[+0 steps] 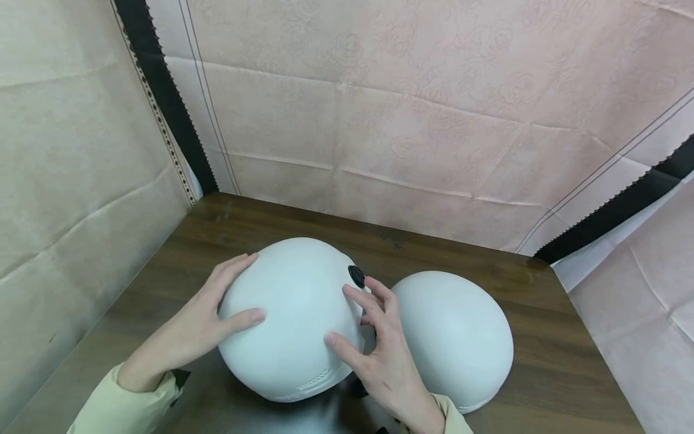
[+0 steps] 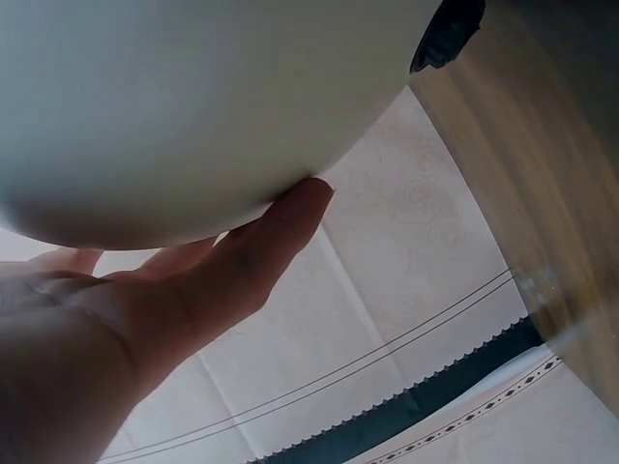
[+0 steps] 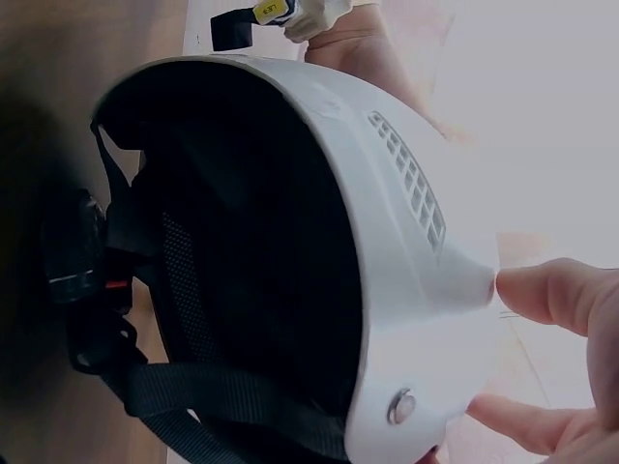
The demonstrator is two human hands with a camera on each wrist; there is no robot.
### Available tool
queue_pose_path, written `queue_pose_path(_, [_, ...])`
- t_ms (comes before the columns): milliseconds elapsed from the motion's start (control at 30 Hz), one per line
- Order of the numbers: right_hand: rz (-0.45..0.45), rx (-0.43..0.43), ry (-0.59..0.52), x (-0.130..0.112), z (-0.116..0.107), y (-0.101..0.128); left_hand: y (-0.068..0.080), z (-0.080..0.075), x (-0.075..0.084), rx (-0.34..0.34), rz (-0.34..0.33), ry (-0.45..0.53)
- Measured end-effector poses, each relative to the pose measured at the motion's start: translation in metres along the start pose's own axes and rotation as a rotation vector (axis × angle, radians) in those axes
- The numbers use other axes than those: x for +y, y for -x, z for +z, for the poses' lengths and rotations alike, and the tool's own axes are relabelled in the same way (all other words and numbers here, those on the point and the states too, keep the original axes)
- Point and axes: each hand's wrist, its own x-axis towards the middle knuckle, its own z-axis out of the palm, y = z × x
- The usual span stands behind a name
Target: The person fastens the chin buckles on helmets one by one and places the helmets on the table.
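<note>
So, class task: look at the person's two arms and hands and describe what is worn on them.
Both hands, left hand and right hand, are bare: no gloves, and no rings or watch visible. Each forearm wears a pale yellow-green long sleeve, the left sleeve and right sleeve, ending at the wrist. A dark strap edge shows at the left cuff.

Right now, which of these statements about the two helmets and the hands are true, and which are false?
1. Both hands touch the same white helmet. True.
2. The second helmet lies to the left of the held one. False: it lies to its right.
3. The left hand rests on the helmet shell. True.
4. The table is bare metal. False: it is dark wood grain.
5. The right hand holds a black strap. False: its fingers touch the shell.
</note>
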Motion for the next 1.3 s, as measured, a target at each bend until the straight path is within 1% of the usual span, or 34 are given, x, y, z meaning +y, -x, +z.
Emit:
queue_pose_path(100, [0.009,0.001,-0.016,-0.0009,0.0002,-0.0008,0.0009,-0.0005,-0.0009,0.002,-0.003,0.003])
queue_pose_path(167, [0.024,0.005,-0.055,-0.0016,0.0002,-0.0014,0.0019,-0.0006,-0.0013,0.007,-0.004,0.004])
queue_pose_path(367, [0.094,0.028,-0.275,-0.0021,-0.0005,-0.0035,0.0041,0.0003,-0.0012,0.019,-0.013,-0.002])
queue_pose_path(400, [0.100,0.018,-0.317,-0.0019,-0.0011,-0.0041,0.0043,0.0005,-0.0013,0.021,-0.011,-0.006])
queue_pose_path(500, [0.098,-0.048,-0.440,-0.0013,-0.0039,-0.0056,0.0049,0.0006,-0.0015,0.028,-0.010,-0.014])
queue_pose_path(567, [0.086,-0.086,-0.484,-0.0003,-0.0055,-0.0065,0.0050,0.0007,-0.0017,0.028,-0.014,-0.015])
queue_pose_path(633, [0.092,-0.100,-0.456,0.0003,-0.0069,-0.0060,0.0050,0.0009,-0.0020,0.026,-0.017,-0.015])
queue_pose_path(800, [0.109,-0.116,-0.232,0.0020,-0.0076,-0.0020,0.0052,-0.0002,-0.0033,0.022,-0.021,-0.012])
queue_pose_path(867, [0.096,-0.139,-0.172,0.0028,-0.0072,-0.0005,0.0060,-0.0016,-0.0039,0.023,-0.021,-0.006])
queue_pose_path(1000, [0.093,-0.155,-0.109,0.0041,-0.0060,0.0014,0.0075,-0.0045,-0.0049,0.016,-0.020,0.003])
queue_pose_path(1167, [0.169,-0.164,-0.062,0.0034,-0.0065,0.0030,0.0076,-0.0054,-0.0056,0.003,-0.015,0.017])
queue_pose_path(1233, [0.174,-0.185,-0.034,0.0029,-0.0070,0.0028,0.0075,-0.0052,-0.0059,0.000,-0.014,0.025])
queue_pose_path(1300, [0.146,-0.213,-0.010,0.0025,-0.0076,0.0020,0.0074,-0.0048,-0.0062,-0.002,-0.012,0.032])
